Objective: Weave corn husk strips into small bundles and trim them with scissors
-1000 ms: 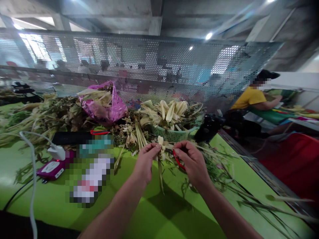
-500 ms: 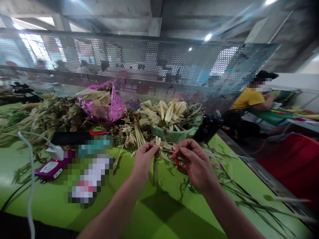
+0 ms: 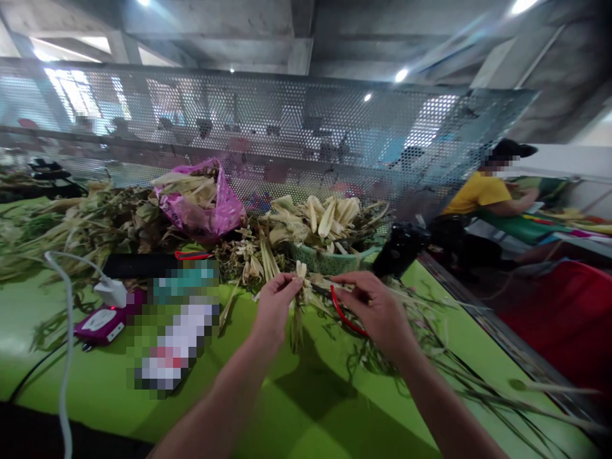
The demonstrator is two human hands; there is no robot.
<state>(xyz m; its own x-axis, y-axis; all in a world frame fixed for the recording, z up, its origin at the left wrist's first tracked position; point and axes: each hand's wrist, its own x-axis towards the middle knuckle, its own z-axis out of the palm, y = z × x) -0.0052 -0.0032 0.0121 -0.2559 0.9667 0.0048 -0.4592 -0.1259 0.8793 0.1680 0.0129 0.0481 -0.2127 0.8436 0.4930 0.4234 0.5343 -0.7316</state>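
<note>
Over the green table, my left hand (image 3: 276,306) pinches a small bundle of dried corn husk (image 3: 301,270) between thumb and fingertips. A pale tuft stands up above the pinch, and loose strips hang down below it. Just to the right, my right hand (image 3: 375,309) has its thumb and fingers bent together, pointing toward the bundle. Whatever lies between those fingertips is too small to make out. A curved red handle (image 3: 345,315), perhaps of scissors, shows beside and below the right fingers. The rest of that tool is mostly hidden among plant scraps.
Behind my hands stand a green basket of husks (image 3: 329,260) and a pink plastic bag (image 3: 210,213) of husks. A purple power strip (image 3: 102,324) with a white cable lies left. A black object (image 3: 404,245) stands right. A person in yellow (image 3: 480,191) sits beyond.
My right hand has shifted slightly and its index finger is straighter, reaching toward the bundle. The left hand keeps its pinch on the husk. The view has shifted a little.
</note>
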